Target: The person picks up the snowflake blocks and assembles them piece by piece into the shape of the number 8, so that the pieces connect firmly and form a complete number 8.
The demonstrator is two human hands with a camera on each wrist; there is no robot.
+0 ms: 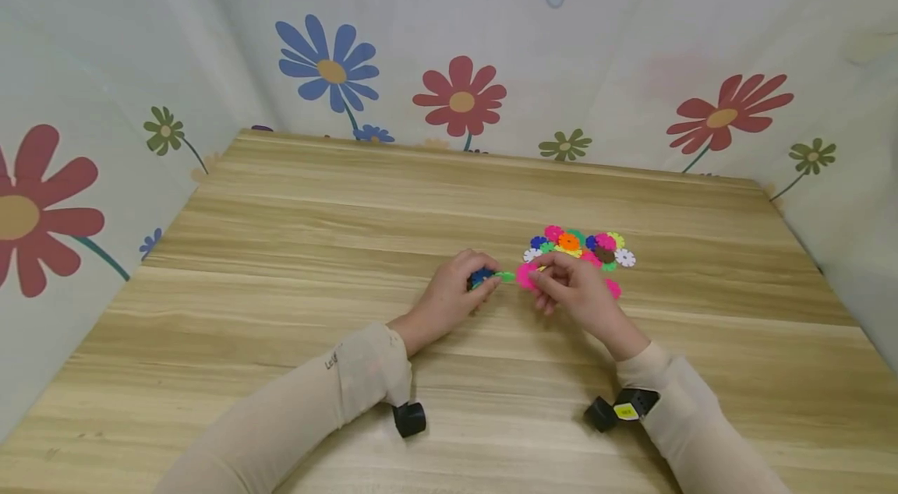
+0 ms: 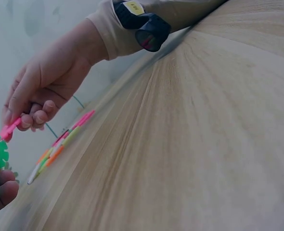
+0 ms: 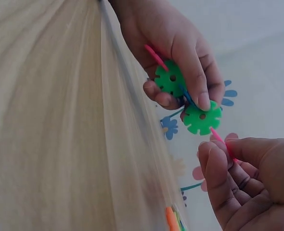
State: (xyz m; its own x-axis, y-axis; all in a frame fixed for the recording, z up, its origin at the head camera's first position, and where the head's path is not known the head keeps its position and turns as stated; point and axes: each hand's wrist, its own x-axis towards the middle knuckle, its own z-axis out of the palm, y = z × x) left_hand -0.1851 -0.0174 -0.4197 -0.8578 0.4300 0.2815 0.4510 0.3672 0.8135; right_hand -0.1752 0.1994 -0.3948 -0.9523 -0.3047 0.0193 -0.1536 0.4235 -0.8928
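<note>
My left hand (image 1: 447,293) grips a short chain of notched plastic discs joined edge to edge. In the right wrist view the chain shows a green disc (image 3: 203,118) at the near end, a blue disc (image 3: 186,95) seen edge-on, another green disc (image 3: 167,79) and a pink disc (image 3: 155,57). Between thumb and fingertips, my right hand (image 1: 585,295) pinches a separate pink disc (image 1: 525,276). Its edge meets the rim of the near green disc; whether their slots are engaged I cannot tell.
Just beyond the right hand lies a loose pile of coloured notched discs, among them an orange disc (image 1: 568,242), a brown disc (image 1: 604,254) and a white disc (image 1: 625,258). All lie on a wooden table (image 1: 337,206). A flowered curtain (image 1: 393,19) hangs behind it.
</note>
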